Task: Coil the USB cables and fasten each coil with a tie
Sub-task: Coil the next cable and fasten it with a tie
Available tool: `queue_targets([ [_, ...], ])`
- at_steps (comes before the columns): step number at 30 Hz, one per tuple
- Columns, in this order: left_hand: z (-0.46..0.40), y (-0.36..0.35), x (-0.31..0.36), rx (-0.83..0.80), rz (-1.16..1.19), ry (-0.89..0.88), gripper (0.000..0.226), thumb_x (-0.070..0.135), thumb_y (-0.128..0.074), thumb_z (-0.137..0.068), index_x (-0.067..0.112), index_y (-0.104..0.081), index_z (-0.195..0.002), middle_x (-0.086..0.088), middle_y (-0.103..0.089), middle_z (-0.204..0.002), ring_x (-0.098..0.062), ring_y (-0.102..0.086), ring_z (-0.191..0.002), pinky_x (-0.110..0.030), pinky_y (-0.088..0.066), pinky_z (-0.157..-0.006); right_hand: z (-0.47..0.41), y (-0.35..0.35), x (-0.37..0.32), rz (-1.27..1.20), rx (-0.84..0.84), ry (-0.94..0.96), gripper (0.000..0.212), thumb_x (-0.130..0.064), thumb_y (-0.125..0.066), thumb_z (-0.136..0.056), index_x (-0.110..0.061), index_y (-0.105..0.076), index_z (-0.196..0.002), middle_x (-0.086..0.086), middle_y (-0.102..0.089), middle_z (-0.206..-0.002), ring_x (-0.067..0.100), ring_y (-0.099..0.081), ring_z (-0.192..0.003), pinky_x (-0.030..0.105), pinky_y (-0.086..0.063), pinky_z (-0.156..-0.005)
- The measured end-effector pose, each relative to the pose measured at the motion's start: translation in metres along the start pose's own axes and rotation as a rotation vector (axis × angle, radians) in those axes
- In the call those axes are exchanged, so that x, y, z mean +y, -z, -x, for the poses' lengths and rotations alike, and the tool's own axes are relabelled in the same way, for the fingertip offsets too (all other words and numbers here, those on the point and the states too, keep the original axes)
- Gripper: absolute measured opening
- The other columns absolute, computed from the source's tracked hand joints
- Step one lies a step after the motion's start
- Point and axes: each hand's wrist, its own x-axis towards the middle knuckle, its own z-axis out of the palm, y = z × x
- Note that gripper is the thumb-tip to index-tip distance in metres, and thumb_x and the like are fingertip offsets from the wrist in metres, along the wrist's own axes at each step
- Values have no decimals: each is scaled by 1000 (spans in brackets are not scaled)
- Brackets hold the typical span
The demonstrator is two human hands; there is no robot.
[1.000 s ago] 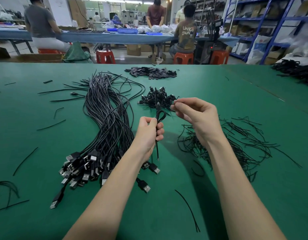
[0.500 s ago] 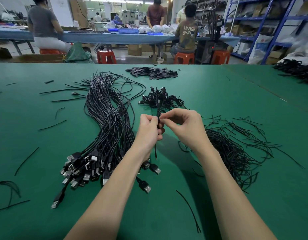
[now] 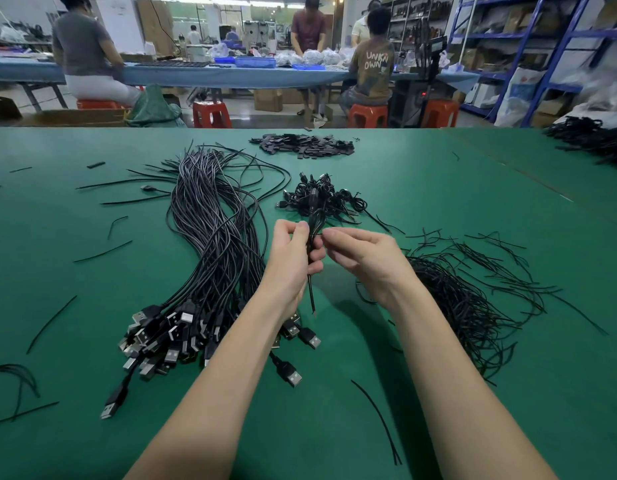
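Just above the green table [image 3: 438, 209], the person's two hands meet over a single folded USB cable [image 3: 313, 233]. Their left hand [image 3: 293, 261] is clenched around the gathered strands, thumb and fingers wrapped about them, with the loop end sticking up past the fingertips and one loose tail hanging down below the fist. Their right hand [image 3: 364, 259] sits just beside it, thumb and forefinger pinched at the coil near the left thumb; whether a tie is between those fingertips I cannot tell, it is too fine to see.

To the left lies the big bundle of uncoiled cables [image 3: 213, 258], its silver plugs fanned out near the left forearm. Beyond the hands sits a small heap of finished coils [image 3: 321, 199], and farther back a pile of flat black pieces [image 3: 303, 145]. To the right, under and past the right wrist, spreads a tangle of thin black ties [image 3: 473, 299], with stray ones scattered across the cloth. Across the room, other workers sit on red stools [image 3: 210, 114] at a long blue bench [image 3: 203, 74].
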Motion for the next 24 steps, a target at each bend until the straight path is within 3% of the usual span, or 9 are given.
queue_targets([
  [3,3,3,0,-106,-63,-11,20,18,-39,-108,16,-38,-89,-1,-51,-70,-6,-43,-53,-17,-33,-45,-2,5,1,-212,-90,-237,7,-12,-72,-87,-6,-76,-86,7,-76,-85,14,-72,-77,20,-59,-79],
  [6,6,8,5,-256,-217,-63,21,20,-44,-107,16,-41,-86,0,-59,-71,-8,-46,-59,-17,-37,-50,0,19,-1,-280,-130,-354,8,-19,-77,-76,-13,-80,-81,1,-76,-87,8,-73,-82,18,-59,-75],
  [13,10,18,24,-603,-332,-90,18,21,-56,-101,14,-50,-87,-7,-70,-81,-11,-48,-62,-17,-38,-54,3,45,1,-146,-283,-326,12,-19,-70,-81,-20,-82,-81,-4,-75,-83,-1,-69,-76,10,-51,-57],
  [16,11,15,23,-632,-250,-63,16,24,-55,-100,15,-48,-88,-9,-69,-83,-11,-47,-61,-17,-36,-54,4,46,2,-215,-390,-286,5,-14,-79,-80,-17,-81,-83,-3,-72,-78,-1,-64,-64,8,-50,-55],
  [19,12,10,18,-600,-134,-26,13,24,-54,-100,16,-46,-95,-9,-68,-82,-10,-47,-61,-15,-37,-53,2,47,3,-298,-430,-294,35,-20,-94,-62,-13,-78,-92,-1,-70,-79,1,-66,-67,9,-51,-53],
  [24,16,7,14,-522,-107,-11,13,21,-53,-97,12,-44,-92,-2,-72,-78,-7,-46,-57,-14,-34,-51,-1,46,2,-290,-315,-379,19,-13,-68,-80,-10,-67,-99,-5,-70,-72,0,-66,-61,6,-46,-48],
])
